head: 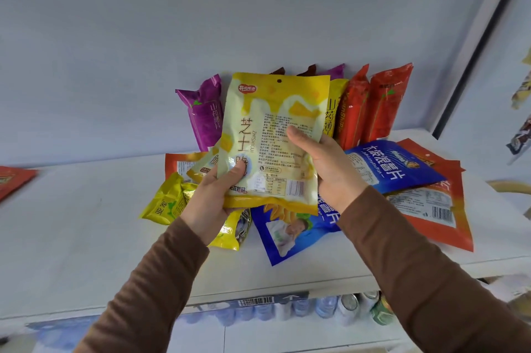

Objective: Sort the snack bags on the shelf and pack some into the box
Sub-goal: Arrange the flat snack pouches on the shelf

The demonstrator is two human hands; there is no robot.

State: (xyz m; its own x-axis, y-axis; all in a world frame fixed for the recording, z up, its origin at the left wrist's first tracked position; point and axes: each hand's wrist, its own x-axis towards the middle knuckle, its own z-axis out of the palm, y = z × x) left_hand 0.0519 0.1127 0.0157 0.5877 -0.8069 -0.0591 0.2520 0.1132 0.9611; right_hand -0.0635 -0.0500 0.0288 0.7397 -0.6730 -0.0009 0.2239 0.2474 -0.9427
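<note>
White shelving fills your view: a pale back wall above and a flat white shelf board across the middle, strewn with snack bags. Both your arms reach up and forward in brown sleeves, forearms angled inward so your hands meet at the centre. Between them you hold a yellow and cream plastic snack bag with printed back label upright, lifted clear of the shelf and facing you. Your left hand grasps its lower left corner, thumb pressed on the front face and fingers curled behind, with a second, smaller yellow packet caught in the same grip just behind. Your right hand clamps the bag's right edge, thumb laid across the label and palm wrapped around the back. Behind the held bag, a purple upright snack bag and two orange-red upright snack bags lean against the wall. Flat on the shelf under your hands lie a blue glossy chip bag, another blue bag below it, and a green-yellow crinkled packet near your left wrist.
</note>
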